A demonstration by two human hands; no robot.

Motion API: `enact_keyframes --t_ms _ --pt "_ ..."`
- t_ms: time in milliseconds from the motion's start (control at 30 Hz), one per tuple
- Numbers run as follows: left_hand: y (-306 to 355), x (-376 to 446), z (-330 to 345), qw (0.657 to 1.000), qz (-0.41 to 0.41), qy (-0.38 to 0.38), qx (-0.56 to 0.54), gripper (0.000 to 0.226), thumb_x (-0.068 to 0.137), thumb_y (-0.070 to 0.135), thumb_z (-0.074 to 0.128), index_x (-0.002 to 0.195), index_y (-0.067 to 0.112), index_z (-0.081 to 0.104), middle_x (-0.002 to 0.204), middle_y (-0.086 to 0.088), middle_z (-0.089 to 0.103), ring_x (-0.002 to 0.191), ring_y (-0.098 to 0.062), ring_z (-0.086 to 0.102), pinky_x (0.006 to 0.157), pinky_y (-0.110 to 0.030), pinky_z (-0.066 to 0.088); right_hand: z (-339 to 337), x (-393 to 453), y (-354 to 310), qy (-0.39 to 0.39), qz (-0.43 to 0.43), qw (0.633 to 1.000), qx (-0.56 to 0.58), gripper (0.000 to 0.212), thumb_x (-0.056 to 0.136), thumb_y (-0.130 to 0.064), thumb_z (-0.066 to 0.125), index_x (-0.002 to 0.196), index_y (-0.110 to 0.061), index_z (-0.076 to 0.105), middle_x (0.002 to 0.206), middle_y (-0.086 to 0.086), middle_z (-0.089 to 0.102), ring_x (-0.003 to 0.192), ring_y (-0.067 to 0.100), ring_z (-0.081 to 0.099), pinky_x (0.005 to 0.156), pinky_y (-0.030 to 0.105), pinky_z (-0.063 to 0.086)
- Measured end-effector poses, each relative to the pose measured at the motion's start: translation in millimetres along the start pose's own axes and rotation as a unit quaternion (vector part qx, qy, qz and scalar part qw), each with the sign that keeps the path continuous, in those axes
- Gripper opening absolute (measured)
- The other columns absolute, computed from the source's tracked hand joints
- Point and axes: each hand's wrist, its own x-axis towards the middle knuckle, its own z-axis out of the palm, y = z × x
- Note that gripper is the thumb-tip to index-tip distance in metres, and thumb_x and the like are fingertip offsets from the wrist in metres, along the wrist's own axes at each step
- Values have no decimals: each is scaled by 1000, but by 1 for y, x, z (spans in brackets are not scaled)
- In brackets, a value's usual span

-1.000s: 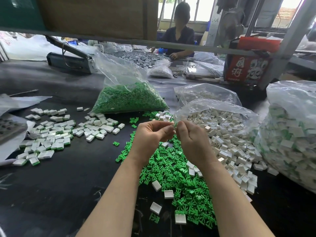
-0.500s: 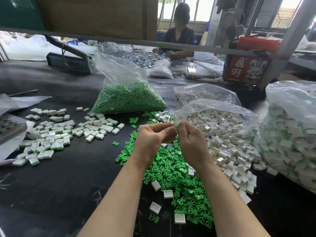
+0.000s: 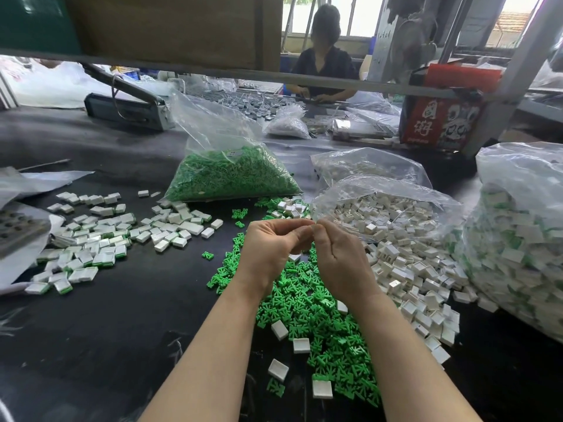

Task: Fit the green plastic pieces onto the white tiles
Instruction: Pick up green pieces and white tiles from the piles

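Observation:
My left hand (image 3: 271, 251) and my right hand (image 3: 338, 260) meet fingertip to fingertip above the black table. Both have curled fingers and pinch one small pale piece (image 3: 312, 228), which is almost wholly hidden. Under the hands lies a pile of loose green plastic pieces (image 3: 307, 303) with a few white tiles (image 3: 279, 329) scattered on it. More loose white tiles (image 3: 405, 275) spill out to the right of the pile. At the left lies a spread of white tiles with green backs (image 3: 100, 239).
A clear bag of green pieces (image 3: 231, 178) stands behind the pile, an open bag of white tiles (image 3: 380, 205) to its right, a big bag of green-and-white tiles (image 3: 518, 239) at far right. A red box (image 3: 441, 117) and another person (image 3: 323, 65) are beyond. A shelf bar (image 3: 182, 62) runs overhead.
Both hands stay pressed together on the small piece, with only slight shifts of the fingers. The piles and bags have not moved.

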Motion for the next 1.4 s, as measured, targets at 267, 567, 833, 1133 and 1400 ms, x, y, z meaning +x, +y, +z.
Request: enact_keyframes --t_ms 267,567,833,1133,1400 --pt "0 -2 -3 1000 6 1 28 10 80 9 74 81 17 80 80 -8 76 67 -11 69 59 -16 51 -2 3 0 -41 -18 996 -72 19 86 -31 32 79 -20 47 68 1 59 62 19 54 56 38 42" --pt "3 0 -1 1000 5 3 -12 12 71 26 75 82 24 78 84 4 77 72 5 65 59 -4 45 -8 10 -7 -88 227 890 385 59 102 -50 30 89 -8 69 70 11 66 58 16 50 54 25 35" --pt "5 -2 4 998 43 15 40 10 87 9 69 91 16 75 78 4 76 68 4 66 56 -5 43 -9 7 -9 -72 210 883 415 37 101 -36 47 97 -4 65 74 9 65 77 29 47 62 32 33" --pt "5 0 5 996 54 40 60 21 88 0 62 81 15 75 68 6 73 61 2 64 52 -9 44 -10 5 -14 -80 177 902 386 41 99 -33 50 108 5 62 78 11 62 68 24 47 58 27 33" --pt "3 0 7 996 46 59 40 23 85 -7 59 76 10 72 58 1 68 51 -6 60 47 -15 46 -11 5 -15 -124 158 919 339 45 104 -30 40 104 8 62 68 11 61 56 9 49 52 17 36"
